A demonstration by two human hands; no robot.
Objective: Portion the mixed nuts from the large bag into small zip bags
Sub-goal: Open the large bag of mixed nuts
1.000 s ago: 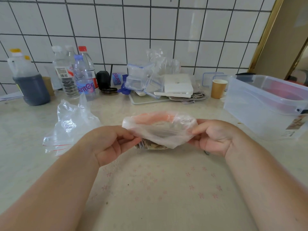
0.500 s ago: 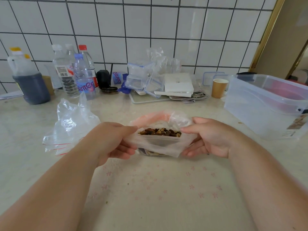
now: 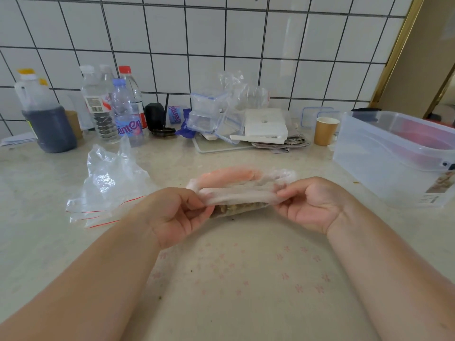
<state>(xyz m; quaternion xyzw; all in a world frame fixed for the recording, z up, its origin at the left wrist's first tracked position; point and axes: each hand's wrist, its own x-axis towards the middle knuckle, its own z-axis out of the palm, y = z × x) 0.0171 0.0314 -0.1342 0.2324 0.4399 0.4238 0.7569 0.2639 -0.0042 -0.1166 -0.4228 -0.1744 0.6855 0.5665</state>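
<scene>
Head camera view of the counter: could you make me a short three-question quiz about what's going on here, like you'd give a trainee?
1. True or false: both hands grip the clear plastic bag of mixed nuts.
2. Which hand is nearer the pile of empty clear zip bags with red strips? A) left hand B) right hand
3. Fill in: the brown paper cup stands between the white flat box and the large clear plastic ____.

Key:
1. True: each hand pinches one end of the bag's top edge.
2. A.
3. Storage tub, at the counter's right side.
</scene>
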